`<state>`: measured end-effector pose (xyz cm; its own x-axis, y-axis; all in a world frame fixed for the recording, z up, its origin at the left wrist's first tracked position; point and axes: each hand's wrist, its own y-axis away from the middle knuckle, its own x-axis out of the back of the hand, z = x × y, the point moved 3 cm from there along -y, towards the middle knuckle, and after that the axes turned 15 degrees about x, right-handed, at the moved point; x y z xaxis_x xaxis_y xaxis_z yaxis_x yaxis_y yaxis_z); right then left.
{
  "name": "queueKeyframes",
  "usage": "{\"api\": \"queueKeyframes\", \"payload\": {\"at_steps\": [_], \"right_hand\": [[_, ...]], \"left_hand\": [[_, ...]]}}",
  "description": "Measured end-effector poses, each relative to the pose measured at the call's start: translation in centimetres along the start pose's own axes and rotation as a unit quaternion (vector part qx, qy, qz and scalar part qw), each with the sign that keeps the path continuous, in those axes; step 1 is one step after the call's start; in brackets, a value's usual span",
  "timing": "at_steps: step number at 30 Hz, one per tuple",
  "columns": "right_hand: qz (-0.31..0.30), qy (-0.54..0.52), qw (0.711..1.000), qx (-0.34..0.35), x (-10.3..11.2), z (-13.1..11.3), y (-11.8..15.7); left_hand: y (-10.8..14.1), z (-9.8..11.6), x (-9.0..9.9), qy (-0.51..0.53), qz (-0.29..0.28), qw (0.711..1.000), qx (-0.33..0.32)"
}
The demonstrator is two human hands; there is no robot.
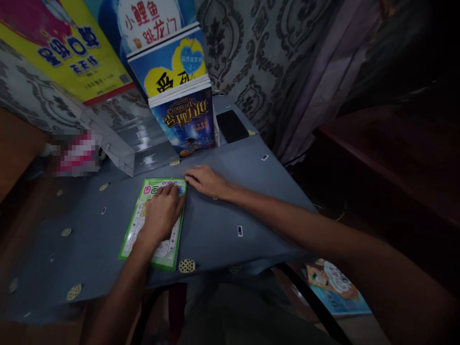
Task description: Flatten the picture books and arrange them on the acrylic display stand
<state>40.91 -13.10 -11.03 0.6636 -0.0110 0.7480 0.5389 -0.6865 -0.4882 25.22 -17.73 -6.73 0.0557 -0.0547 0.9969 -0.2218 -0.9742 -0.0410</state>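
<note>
Head view: our left hand (164, 209) lies loosely open, palm down, on a green-edged booklet (168, 248) on the counter (215, 235). Our right hand (206, 181) is at the booklet's top right corner, fingers curled; we cannot tell whether they pinch it. Beyond, we see a clear rack (119, 154) holding dark-blue books (187, 122), blue-and-yellow ones (142, 72) behind, and a yellow book (81, 50) at left. A black phone (233, 126) lies beside it, a patterned curtain (247, 67) behind.
</note>
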Motion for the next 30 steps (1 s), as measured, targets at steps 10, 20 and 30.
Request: {"api": "queueKeyframes", "payload": {"at_steps": [10, 20, 30], "right_hand": [[-0.024, 0.009, 0.997, 0.072, -0.9, -1.0, 0.7], [-0.082, 0.014, 0.993, 0.085, -3.5, -0.1, -2.0], [-0.073, -0.012, 0.992, 0.107, -4.3, 0.1, -1.7]], "left_hand": [[6.9, -9.4, -1.3, 0.115, -0.144, 0.965, -0.188], [8.8, -7.1, -2.3, 0.094, -0.008, 0.980, -0.174], [10.8, -4.3, -2.2, 0.145, 0.078, 0.971, -0.172]]}}
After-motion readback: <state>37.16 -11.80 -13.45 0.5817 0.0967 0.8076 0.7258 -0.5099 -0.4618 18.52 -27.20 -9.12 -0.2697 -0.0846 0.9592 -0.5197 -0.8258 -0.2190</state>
